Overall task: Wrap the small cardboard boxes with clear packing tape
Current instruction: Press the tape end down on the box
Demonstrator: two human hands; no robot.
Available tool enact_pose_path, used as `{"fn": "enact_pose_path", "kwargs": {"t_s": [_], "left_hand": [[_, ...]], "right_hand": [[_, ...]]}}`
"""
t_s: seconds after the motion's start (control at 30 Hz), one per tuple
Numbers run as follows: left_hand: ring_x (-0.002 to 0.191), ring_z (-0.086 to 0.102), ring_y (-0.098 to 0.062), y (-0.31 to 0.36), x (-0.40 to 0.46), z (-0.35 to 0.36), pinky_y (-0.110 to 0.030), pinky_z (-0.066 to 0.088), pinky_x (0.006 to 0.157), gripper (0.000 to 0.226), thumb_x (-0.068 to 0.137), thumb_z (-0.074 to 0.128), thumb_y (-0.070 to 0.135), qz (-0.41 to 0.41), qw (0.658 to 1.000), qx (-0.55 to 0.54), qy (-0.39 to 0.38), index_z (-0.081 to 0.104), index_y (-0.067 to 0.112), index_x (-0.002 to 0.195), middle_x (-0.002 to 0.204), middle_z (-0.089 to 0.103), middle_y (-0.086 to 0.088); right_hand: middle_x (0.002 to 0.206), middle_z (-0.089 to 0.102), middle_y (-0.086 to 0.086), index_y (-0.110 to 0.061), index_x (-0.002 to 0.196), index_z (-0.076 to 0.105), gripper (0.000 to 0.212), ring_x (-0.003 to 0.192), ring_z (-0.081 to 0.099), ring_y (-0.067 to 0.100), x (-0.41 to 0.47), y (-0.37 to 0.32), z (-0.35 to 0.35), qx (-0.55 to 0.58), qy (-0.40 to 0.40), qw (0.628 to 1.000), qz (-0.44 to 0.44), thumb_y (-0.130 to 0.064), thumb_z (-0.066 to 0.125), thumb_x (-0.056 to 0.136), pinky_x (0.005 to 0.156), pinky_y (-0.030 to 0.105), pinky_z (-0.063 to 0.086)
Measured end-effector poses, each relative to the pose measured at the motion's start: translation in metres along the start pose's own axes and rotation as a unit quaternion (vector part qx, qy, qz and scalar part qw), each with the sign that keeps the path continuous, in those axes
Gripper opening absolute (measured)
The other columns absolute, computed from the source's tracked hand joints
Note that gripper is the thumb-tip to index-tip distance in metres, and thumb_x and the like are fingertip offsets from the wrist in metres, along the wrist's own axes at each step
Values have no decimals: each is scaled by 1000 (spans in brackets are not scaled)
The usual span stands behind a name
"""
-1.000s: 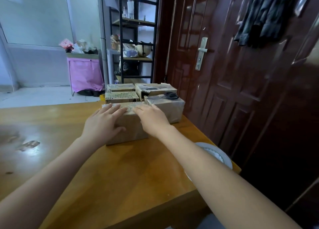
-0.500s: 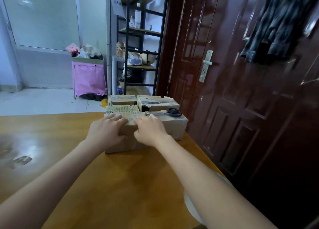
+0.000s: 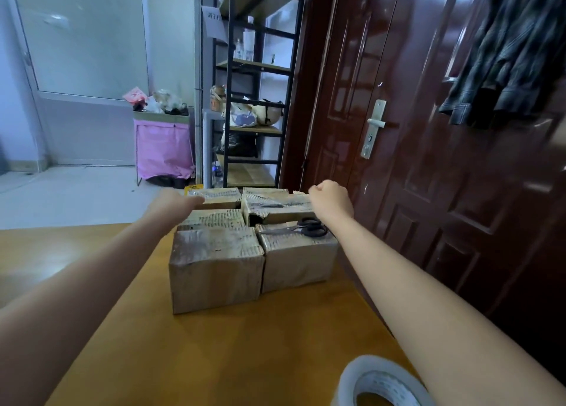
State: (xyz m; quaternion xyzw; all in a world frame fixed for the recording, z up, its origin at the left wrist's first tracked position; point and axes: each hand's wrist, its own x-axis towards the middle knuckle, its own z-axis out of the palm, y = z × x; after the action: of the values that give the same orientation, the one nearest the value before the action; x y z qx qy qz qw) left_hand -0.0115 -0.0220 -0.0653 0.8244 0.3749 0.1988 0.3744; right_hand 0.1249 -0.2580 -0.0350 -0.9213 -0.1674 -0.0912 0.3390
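Soft daylight from the frosted window [image 3: 82, 35], glare on glossy door [image 3: 428, 160], blurred left hand [image 3: 171, 205], wide-angle bending at edges

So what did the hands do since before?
Both hands let go of the front box and reached toward the far boxes: left hand beside the far-left one, right hand curled at the far-right one. Boxes and scissors stayed put.

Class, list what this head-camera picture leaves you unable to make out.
- Tape roll: cut off by the bottom edge.
- Left hand: fingers motion-blurred, grip unclear.
- Far boxes: sides hidden behind the near boxes.
- Shelf note: writing too small.
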Motion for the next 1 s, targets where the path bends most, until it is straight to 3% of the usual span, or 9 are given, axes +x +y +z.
{"fn": "enact_pose_path", "kwargs": {"t_s": [0.07, 0.13, 0.23, 0.33, 0.43, 0.5, 0.73, 0.83, 1.0], "left_hand": [[102, 50, -37, -4, 10, 8, -39, 39, 83, 59, 92, 65, 36, -53, 998, -16, -33, 49, -8, 128, 118, 52, -21], [120, 47, -42, -7, 14, 15, -43, 36, 86, 65, 93, 62, 37, -91, 993, -36, -58, 43, -7, 136, 135, 47, -25], [125, 46, -41, -11, 20, 19, -42, 35, 86, 65, 95, 58, 42, -124, 988, -61, -72, 42, -4, 138, 141, 46, -22], [116, 54, -40, -13, 26, 22, -46, 42, 93, 59, 94, 58, 44, -146, 983, -82, -75, 48, -1, 131, 129, 54, -21], [84, 63, -34, -17, 30, 24, -45, 51, 87, 49, 92, 60, 46, -174, 971, -130, -105, 55, 1, 112, 94, 63, -17], [75, 64, -32, -21, 31, 26, -47, 53, 91, 46, 92, 60, 47, -188, 964, -146, -115, 57, 2, 103, 84, 66, -16], [61, 60, -28, -15, 32, 29, -39, 54, 67, 47, 94, 57, 48, -178, 971, -131, -88, 52, 3, 84, 74, 62, -13], [57, 56, -25, -14, 29, 29, -32, 42, 49, 47, 95, 55, 45, -157, 978, -122, -66, 52, 1, 81, 71, 58, -12], [64, 56, -25, -8, 35, 19, -33, 44, 54, 47, 96, 53, 50, -128, 984, -123, -34, 58, 5, 86, 76, 58, -11]], "right_hand": [[109, 60, 12, -5, 105, 59, 31, 87, 53, 28, 14, 8, 2, -2, -37, 999, 39, -29, 39, 100, 70, 30, 37], [116, 58, 13, -2, 125, 54, 41, 90, 51, 28, 24, 13, 6, 5, -73, 995, 61, -33, 39, 102, 74, 30, 38], [135, 51, 17, 0, 139, 44, 52, 117, 53, 33, 36, 17, 12, 32, -116, 989, 89, -38, 39, 102, 82, 29, 37], [145, 44, 17, 0, 144, 38, 60, 128, 47, 34, 45, 19, 18, 49, -147, 982, 111, -42, 43, 101, 89, 31, 39], [153, 35, 17, -3, 148, 33, 66, 136, 39, 35, 51, 25, 23, 92, -193, 968, 129, -44, 49, 99, 103, 38, 37], [156, 30, 16, -4, 149, 33, 65, 140, 34, 35, 50, 28, 25, 97, -228, 960, 132, -41, 52, 99, 108, 40, 33], [152, 36, 18, 1, 142, 42, 57, 138, 36, 35, 53, 39, 26, 131, -220, 957, 137, -28, 60, 96, 105, 40, 33], [149, 39, 19, 4, 138, 45, 53, 136, 39, 35, 53, 41, 27, 144, -198, 960, 140, -23, 62, 95, 105, 39, 33], [147, 41, 20, 5, 138, 43, 60, 132, 41, 37, 57, 45, 23, 154, -164, 964, 145, -26, 65, 93, 102, 43, 36]]}}
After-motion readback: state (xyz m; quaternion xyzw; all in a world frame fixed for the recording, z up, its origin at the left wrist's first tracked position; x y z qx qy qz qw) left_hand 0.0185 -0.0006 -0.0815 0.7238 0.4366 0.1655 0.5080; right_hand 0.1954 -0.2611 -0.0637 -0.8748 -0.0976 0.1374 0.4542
